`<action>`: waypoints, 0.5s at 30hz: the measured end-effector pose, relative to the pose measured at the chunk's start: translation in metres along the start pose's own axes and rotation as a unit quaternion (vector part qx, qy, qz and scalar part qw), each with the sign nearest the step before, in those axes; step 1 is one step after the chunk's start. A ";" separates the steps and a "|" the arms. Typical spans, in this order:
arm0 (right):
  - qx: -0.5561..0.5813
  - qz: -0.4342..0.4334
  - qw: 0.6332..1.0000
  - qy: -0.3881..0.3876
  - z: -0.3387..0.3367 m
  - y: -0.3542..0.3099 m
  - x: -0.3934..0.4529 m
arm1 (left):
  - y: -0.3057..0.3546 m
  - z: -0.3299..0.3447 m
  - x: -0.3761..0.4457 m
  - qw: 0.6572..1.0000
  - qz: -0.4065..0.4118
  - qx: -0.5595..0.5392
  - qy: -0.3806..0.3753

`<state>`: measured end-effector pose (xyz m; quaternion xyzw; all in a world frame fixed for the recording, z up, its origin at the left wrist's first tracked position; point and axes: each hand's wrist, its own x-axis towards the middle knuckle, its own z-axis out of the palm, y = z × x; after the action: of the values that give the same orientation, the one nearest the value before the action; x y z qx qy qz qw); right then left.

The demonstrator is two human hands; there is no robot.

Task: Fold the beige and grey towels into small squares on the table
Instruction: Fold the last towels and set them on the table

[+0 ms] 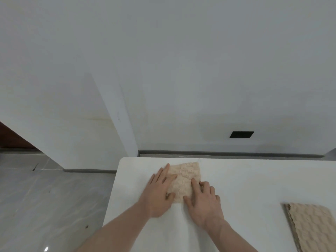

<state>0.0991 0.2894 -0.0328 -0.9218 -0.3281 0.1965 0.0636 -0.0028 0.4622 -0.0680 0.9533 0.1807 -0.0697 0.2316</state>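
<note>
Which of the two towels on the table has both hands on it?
The small folded beige towel near the far edge of the table: the left hand and right hand press on it. The other towel, at the right edge, lies untouched.

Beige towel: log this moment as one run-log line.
beige towel: folded small, flat on table | left hand: pressing it | right hand: pressing it | second towel: right edge, untouched
</note>
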 end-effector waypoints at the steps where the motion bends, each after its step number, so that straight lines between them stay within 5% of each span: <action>1: 0.008 -0.014 1.000 0.016 -0.003 0.003 0.000 | -0.004 0.007 -0.009 1.000 -0.004 0.001 0.016; 7: -0.003 -0.105 0.994 0.018 0.007 0.010 0.015 | -0.004 0.021 -0.022 0.998 -0.013 0.034 0.059; 15: 0.015 -0.070 0.995 0.063 0.049 0.008 0.027 | -0.007 0.029 -0.022 0.991 -0.011 0.032 0.132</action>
<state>0.1030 0.2990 -0.0884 -0.9059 -0.3847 0.1380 0.1111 -0.0269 0.4476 -0.0913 0.9591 0.2175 0.0486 0.1744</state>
